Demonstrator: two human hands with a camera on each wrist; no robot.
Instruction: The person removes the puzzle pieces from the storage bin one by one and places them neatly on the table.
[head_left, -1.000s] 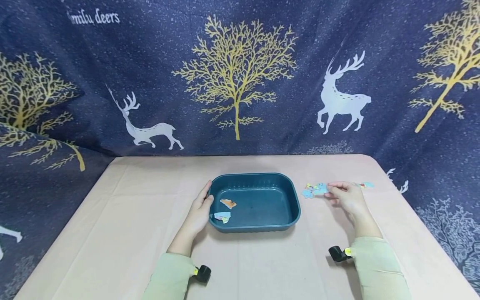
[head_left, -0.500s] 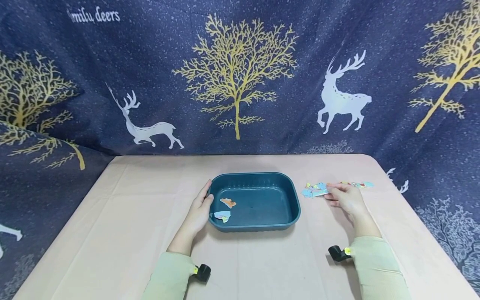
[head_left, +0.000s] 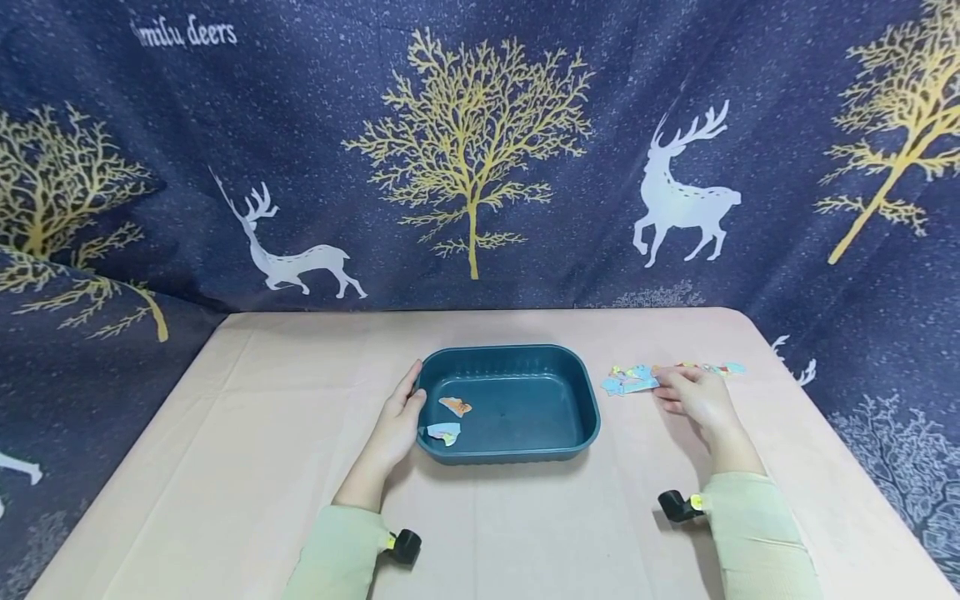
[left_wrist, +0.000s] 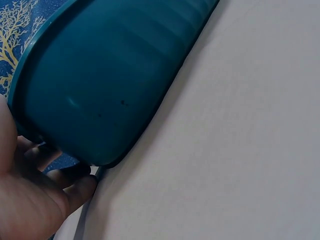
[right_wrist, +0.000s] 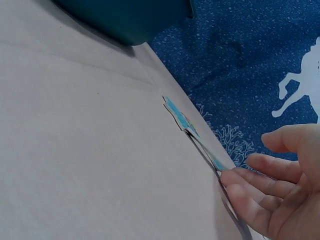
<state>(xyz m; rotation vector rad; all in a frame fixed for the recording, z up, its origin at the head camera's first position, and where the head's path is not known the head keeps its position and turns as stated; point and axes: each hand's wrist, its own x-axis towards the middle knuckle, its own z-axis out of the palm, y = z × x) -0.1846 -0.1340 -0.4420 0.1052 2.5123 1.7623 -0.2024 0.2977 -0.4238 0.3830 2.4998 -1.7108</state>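
Note:
A dark teal plastic basin (head_left: 506, 461) stands mid-table. My left hand (head_left: 397, 421) grips its left wall, thumb over the rim, fingers around the outside; in the left wrist view the curled fingers reach the basin's base. Inside lie an orange printed piece (head_left: 455, 407) and a light-blue, irregularly cut piece (head_left: 444, 432). To the right of the basin, my right hand (head_left: 697, 398) pinches the near end of a flat light-blue printed piece (head_left: 628, 382). In the right wrist view, this piece runs thin and tilted toward the fingertips, its outline jagged.
Behind the right hand lies another colourful flat piece (head_left: 731, 367), partly hidden by that hand. A pale cloth covers the table (head_left: 540, 533). At its far edge hangs a dark blue curtain (head_left: 480, 300) with trees and deer. Each wrist carries a small black camera (head_left: 406, 547).
The right-hand end of the light-blue piece has tilted up slightly at my right fingertips, and more of the piece behind that hand shows. My left hand and the basin stay put.

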